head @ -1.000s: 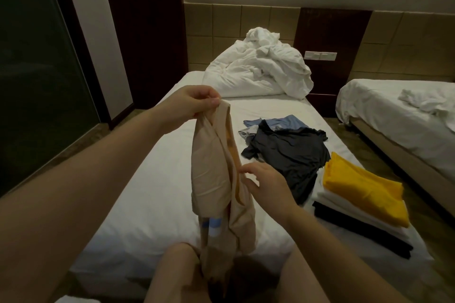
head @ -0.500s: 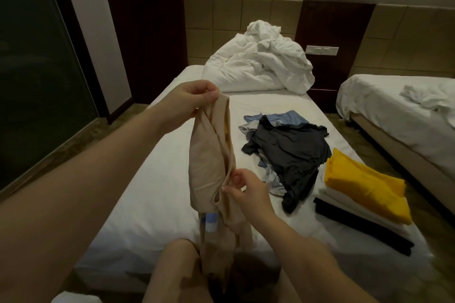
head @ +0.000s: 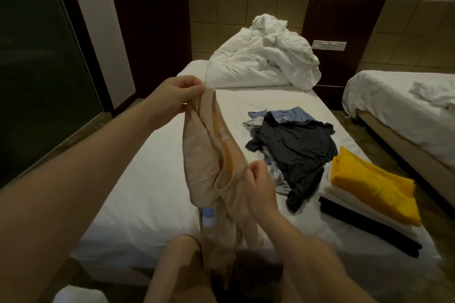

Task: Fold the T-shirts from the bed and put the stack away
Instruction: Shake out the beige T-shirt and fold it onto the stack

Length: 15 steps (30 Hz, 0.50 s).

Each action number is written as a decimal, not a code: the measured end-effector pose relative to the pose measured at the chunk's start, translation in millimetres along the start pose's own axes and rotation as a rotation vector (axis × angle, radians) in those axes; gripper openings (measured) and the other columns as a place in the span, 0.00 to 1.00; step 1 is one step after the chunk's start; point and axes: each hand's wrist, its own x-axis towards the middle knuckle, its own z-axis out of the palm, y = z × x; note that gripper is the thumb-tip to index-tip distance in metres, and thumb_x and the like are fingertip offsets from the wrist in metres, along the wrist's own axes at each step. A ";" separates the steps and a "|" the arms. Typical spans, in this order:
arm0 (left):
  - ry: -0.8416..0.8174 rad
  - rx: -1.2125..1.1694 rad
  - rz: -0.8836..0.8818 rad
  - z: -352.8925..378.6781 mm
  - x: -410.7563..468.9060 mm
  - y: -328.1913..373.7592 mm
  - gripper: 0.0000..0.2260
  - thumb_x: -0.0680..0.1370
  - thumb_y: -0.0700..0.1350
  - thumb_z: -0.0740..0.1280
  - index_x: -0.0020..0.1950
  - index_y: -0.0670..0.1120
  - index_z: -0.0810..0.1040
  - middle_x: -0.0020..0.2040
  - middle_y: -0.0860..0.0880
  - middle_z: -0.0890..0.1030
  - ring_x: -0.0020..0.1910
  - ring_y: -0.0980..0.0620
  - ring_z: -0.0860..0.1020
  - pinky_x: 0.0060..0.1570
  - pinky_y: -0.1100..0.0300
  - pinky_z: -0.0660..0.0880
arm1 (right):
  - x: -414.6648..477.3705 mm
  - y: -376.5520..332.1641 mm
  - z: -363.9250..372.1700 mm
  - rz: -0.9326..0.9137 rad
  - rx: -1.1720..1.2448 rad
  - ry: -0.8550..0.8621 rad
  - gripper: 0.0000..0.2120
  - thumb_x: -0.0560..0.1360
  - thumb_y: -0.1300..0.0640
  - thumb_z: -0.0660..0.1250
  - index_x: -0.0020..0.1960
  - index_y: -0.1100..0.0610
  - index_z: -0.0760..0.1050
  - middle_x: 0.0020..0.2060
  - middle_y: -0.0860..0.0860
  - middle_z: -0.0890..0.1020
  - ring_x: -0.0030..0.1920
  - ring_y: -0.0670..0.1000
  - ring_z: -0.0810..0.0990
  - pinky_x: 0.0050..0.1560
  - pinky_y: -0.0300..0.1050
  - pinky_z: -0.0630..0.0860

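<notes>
beige t-shirt point(head: 209, 170) between both hands

Single head view, wide-angle, looking forward-down along bed point(head: 152, 194); room dim, far corners perhaps unclear.

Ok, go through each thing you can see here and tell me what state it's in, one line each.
Beige T-shirt: unfolded, bunched, held up over the bed.
Left hand: pinching the shirt's top.
Right hand: gripping the shirt lower down.
Loose pile: unfolded, dark shirt on top, blue and grey beneath.
Folded stack: yellow on top, white, then black.
Duvet: crumpled at the bed's head.
Bed: sheet on.
</notes>
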 end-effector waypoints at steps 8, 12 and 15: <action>0.004 -0.064 -0.160 -28.1 -13.0 -7.6 0.08 0.80 0.44 0.59 0.44 0.44 0.75 0.41 0.48 0.72 0.41 0.52 0.73 0.43 0.61 0.73 | 52.1 -28.4 -57.5 -0.127 -0.018 0.113 0.08 0.81 0.57 0.55 0.46 0.59 0.68 0.34 0.52 0.71 0.33 0.50 0.68 0.34 0.45 0.64; 0.042 -0.103 -0.178 -39.5 -14.5 -7.3 0.08 0.80 0.43 0.59 0.44 0.43 0.75 0.40 0.47 0.72 0.41 0.51 0.72 0.43 0.60 0.73 | 72.3 -50.8 -77.9 -0.182 -0.144 -0.012 0.07 0.81 0.55 0.55 0.46 0.56 0.68 0.35 0.49 0.72 0.35 0.48 0.70 0.34 0.43 0.64; 0.127 -0.149 -0.184 -47.6 -12.5 1.9 0.09 0.81 0.42 0.58 0.44 0.43 0.75 0.39 0.47 0.73 0.39 0.51 0.72 0.42 0.58 0.72 | 78.5 -65.2 -88.9 -0.236 -0.189 -0.094 0.07 0.80 0.54 0.60 0.46 0.56 0.70 0.33 0.46 0.72 0.32 0.44 0.69 0.31 0.37 0.63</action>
